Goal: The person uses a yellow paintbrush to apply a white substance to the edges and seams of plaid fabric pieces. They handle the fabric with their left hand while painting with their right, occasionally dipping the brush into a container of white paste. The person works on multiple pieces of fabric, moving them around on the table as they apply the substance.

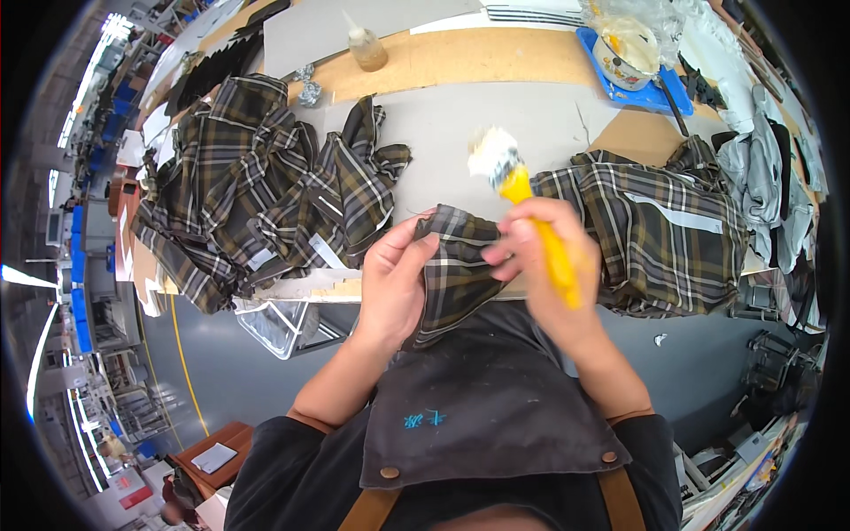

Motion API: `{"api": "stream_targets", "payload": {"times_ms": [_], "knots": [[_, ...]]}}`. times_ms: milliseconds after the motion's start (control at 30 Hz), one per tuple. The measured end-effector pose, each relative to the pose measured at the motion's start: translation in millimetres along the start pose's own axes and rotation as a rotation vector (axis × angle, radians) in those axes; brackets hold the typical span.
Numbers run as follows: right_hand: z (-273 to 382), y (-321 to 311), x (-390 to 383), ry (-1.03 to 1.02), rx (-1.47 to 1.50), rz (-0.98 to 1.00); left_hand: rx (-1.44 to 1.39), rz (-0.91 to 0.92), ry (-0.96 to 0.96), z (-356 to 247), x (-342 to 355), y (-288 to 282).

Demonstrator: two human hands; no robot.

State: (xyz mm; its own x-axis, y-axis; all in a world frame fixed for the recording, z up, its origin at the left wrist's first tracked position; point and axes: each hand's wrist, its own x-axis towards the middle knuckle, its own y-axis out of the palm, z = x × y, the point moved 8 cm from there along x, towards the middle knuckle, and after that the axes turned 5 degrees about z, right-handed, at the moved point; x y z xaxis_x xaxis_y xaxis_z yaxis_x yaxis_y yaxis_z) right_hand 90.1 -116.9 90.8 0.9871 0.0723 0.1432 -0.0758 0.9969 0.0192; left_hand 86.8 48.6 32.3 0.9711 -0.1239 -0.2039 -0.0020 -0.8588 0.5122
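A piece of dark plaid fabric (458, 281) hangs between my hands at the table's near edge. My left hand (397, 279) pinches its upper left corner between thumb and fingers. In my right hand (553, 257) is a brush with a yellow handle (516, 185), its pale bristles pointing up and away, coated with something whitish. That hand is slightly blurred; its fingertips are at the fabric's right side, and I cannot tell whether they pinch it too. A crumpled heap of plaid pieces (239, 177) lies to the left, and a flatter plaid stack (655, 230) to the right.
A bowl (625, 57) of whitish paste stands in a blue tray (660, 96) at the far right. A small bottle (367, 50) stands at the back, near crumpled foil (308, 91). Grey cloth (753, 177) lies at the right edge. A white-framed crate (276, 329) is below the table.
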Motion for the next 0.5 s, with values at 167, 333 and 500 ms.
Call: {"api": "stream_targets", "payload": {"times_ms": [167,333,500], "knots": [[34,43,2,-0.377,0.118,0.098,0.07,0.218,0.277,-55,-25,49],[65,58,4,-0.506,0.33,0.133,0.582,0.162,0.734,-122,-72,58],[73,77,-10,-0.421,0.49,0.416,1.27,0.005,0.992,-162,-92,75]]}}
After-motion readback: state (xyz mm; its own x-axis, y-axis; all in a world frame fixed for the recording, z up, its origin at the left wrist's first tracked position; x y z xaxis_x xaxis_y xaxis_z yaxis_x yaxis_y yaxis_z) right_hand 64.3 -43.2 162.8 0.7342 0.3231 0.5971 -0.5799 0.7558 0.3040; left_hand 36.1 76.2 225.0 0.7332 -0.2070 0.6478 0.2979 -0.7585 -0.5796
